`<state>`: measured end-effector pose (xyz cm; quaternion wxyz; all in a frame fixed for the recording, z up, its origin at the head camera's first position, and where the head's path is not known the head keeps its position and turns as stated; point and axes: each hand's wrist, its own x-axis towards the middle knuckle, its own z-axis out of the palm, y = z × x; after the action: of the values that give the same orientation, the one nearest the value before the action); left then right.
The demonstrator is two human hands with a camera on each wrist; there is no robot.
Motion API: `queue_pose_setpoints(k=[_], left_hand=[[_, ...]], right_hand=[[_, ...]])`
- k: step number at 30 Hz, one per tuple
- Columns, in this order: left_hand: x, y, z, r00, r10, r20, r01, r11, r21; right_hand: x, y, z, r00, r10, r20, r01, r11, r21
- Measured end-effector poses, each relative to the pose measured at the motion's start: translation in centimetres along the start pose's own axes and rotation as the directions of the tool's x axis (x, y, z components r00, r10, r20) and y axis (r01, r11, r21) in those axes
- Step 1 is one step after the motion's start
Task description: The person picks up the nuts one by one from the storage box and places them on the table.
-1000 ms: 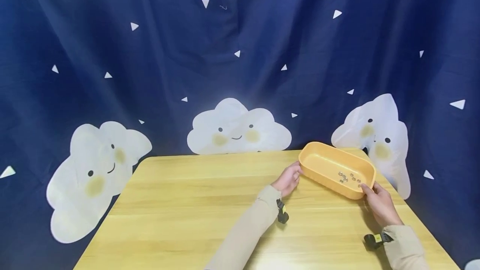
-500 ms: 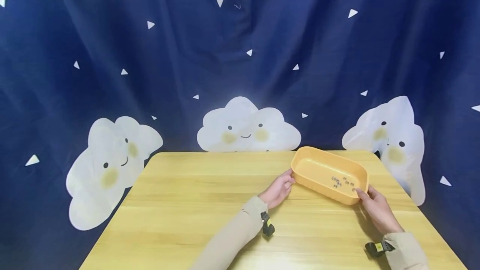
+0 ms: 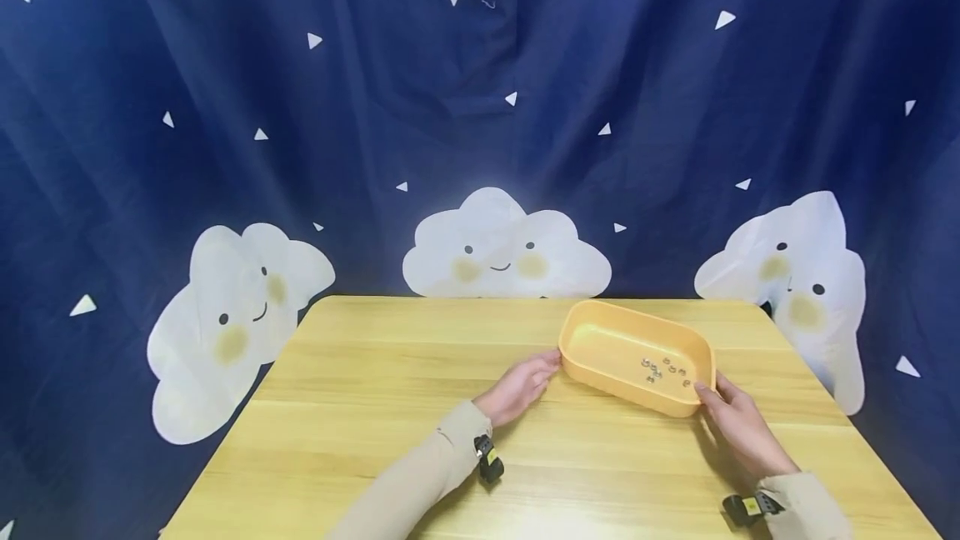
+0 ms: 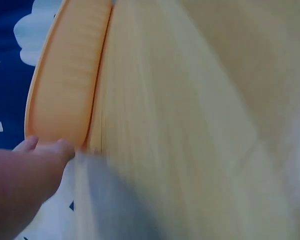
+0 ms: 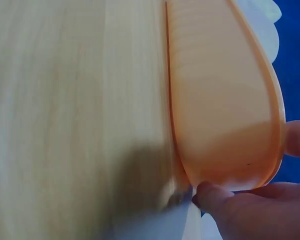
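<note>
Yellow bin (image 3: 611, 347) shifted L vs 1 s ago, metal pcs (image 3: 657, 373) aboard, repositioning apparently OK; R hand (image 3: 742, 432) pinches one end, L hand (image 3: 517, 387) touches other, fingers straightish.

Both arms (image 3: 408, 482) reach forward. The left hand (image 3: 516, 390) points its fairly straight fingers (image 3: 542, 365) toward the right; the right hand (image 3: 744, 430) angles leftward, thumb (image 3: 708, 397) opposing fingers in a pinch.

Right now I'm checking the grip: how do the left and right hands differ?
The left hand touches the tray's left end; the right hand grips its right end.
The right hand's thumb hooks over the rim; the left hand's fingertips are outside.
Both hands are bare.
</note>
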<state>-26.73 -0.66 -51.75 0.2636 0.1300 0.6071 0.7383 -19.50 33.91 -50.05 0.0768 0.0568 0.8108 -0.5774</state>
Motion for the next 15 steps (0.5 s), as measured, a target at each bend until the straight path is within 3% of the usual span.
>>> queue_pose_setpoints(k=[4,8,12,15], left_hand=[[1.2,0.3,-0.9,0.994,0.018,-0.106,-0.017,1.0,0.006],[2.9,0.7,-1.0,0.982,0.027,-0.186,-0.025,1.0,0.016],[4.5,0.8,-0.5,0.971,0.047,-0.233,-0.04,0.998,0.038],[5.6,0.7,0.1,0.963,0.068,-0.261,-0.063,0.998,0.029]], right_hand=[[0.5,-0.1,-0.3,0.999,0.032,-0.024,-0.027,0.984,0.175],[1.4,-0.3,-0.4,0.996,0.061,-0.059,-0.036,0.937,0.349],[2.2,-0.5,0.0,0.996,0.065,-0.065,-0.031,0.903,0.428],[2.7,-0.6,0.6,0.995,0.063,-0.074,-0.026,0.903,0.429]])
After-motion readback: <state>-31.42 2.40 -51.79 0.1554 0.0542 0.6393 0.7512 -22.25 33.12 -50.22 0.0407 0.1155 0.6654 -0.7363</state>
